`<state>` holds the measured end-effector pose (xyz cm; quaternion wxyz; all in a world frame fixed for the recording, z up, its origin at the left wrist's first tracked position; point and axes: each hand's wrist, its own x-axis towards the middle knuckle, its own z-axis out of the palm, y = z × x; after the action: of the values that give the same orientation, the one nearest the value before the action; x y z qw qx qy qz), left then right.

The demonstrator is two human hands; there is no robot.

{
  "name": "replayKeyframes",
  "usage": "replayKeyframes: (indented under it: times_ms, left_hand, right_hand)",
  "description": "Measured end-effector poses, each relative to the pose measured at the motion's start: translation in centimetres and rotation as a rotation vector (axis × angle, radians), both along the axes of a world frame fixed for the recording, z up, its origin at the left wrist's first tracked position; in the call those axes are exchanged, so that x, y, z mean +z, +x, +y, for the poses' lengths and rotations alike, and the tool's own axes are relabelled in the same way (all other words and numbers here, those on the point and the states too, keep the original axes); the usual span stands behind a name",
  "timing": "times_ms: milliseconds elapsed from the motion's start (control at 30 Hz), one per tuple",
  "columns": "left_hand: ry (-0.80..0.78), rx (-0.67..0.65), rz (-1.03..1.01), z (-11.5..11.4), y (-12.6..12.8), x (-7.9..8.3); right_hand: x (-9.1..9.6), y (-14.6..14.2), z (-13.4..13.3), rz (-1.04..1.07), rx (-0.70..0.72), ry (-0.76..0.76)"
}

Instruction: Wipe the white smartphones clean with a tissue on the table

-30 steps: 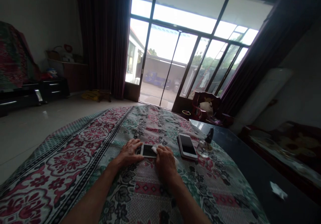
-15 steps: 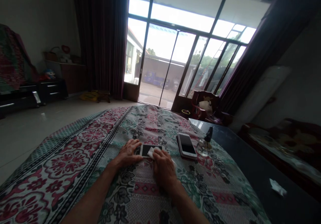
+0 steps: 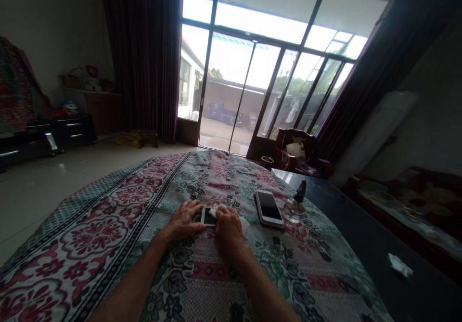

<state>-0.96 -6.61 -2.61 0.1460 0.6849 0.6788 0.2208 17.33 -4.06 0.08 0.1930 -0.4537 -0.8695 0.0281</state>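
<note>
A small white phone (image 3: 208, 215) lies flat on the flowered cloth (image 3: 119, 216) in front of me. My left hand (image 3: 185, 220) rests on its left end with the fingers curved over it, pinning it down. My right hand (image 3: 227, 228) is closed on a white wipe (image 3: 213, 212) and presses it onto the phone's screen, covering most of the phone. A second, larger white phone (image 3: 268, 208) lies face up to the right, apart from both hands.
A small glass bottle with a dark top (image 3: 295, 206) stands beside the second phone. A dark glossy table (image 3: 375, 259) on the right carries a crumpled white scrap (image 3: 400, 266). Sliding glass doors (image 3: 252, 86) stand ahead, a red chair (image 3: 296, 151) near them.
My right hand has slid the wipe leftward across the phone's screen, from its right end to near my left hand. The left hand has stayed put.
</note>
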Motion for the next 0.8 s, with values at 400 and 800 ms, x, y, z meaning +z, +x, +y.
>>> replayKeyframes:
  times_ms: [400,800]
  left_hand:
    - [-0.01,0.003,0.006,0.1,-0.1,-0.1]
    - [0.026,-0.031,-0.013,0.2,-0.6,-0.8]
  right_hand:
    - [0.3,4.8,1.3,0.011,-0.076,0.004]
    - [-0.9,4.3,-1.8,0.001,0.065,0.015]
